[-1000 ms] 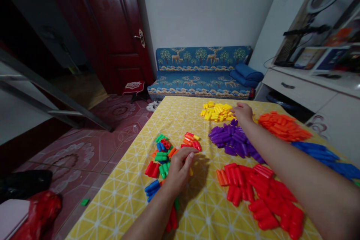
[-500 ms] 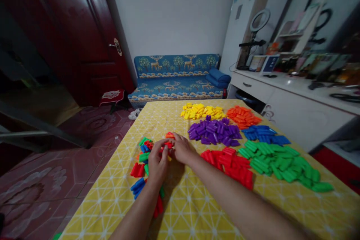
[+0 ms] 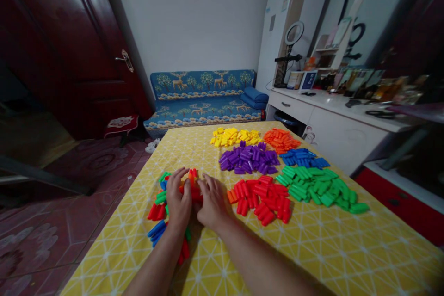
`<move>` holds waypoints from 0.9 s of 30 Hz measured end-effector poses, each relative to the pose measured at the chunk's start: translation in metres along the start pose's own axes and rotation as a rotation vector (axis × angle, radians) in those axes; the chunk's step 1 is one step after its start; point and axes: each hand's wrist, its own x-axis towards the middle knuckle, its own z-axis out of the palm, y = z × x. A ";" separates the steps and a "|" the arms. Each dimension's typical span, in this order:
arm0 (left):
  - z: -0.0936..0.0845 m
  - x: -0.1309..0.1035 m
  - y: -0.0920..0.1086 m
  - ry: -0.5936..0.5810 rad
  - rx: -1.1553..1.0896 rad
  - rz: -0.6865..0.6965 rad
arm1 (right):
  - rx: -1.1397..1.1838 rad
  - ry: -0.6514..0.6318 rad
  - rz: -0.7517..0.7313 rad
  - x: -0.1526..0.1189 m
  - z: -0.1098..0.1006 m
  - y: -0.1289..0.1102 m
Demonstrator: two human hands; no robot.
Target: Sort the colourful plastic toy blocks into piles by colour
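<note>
My left hand [image 3: 178, 201] is at the table's left part, its fingers curved and apart beside a small cluster of red plastic pieces [image 3: 196, 194]. On the other side of that cluster is my right hand [image 3: 212, 202], fingers stretched and spread. Both hands seem to touch the red pieces, but neither is plainly closed on one. Just beyond stand orange pieces [image 3: 192, 175]. Left of my left hand lie green pieces [image 3: 161, 197], red pieces [image 3: 157, 212] and blue pieces [image 3: 157, 231], partly covered by the hand and forearm.
Sorted piles lie on the yellow patterned tablecloth [image 3: 222, 249]: red [image 3: 265, 196], green [image 3: 319, 185], purple [image 3: 248, 158], blue [image 3: 301, 157], orange [image 3: 280, 139] and yellow [image 3: 236, 137]. Beyond are a blue sofa [image 3: 204, 101], a white dresser [image 3: 340, 127] and a dark red door [image 3: 83, 46].
My hands have come apart and their fingers have spread; before, they were pinched together over red pieces. The camera view has turned right, so everything appears shifted left.
</note>
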 end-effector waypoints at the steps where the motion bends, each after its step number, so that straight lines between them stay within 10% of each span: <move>1: -0.001 0.000 0.001 0.020 0.010 0.008 | -0.016 -0.038 -0.020 0.007 0.001 0.003; 9: -0.002 0.001 0.002 0.041 0.055 0.038 | -0.063 -0.210 -0.310 0.045 0.006 0.013; 19: -0.001 0.001 0.000 -0.017 -0.002 0.022 | -0.084 -0.226 -0.303 0.000 -0.018 0.006; 27: 0.000 -0.001 0.003 -0.021 -0.038 -0.041 | 0.395 0.179 -0.118 -0.001 -0.010 0.025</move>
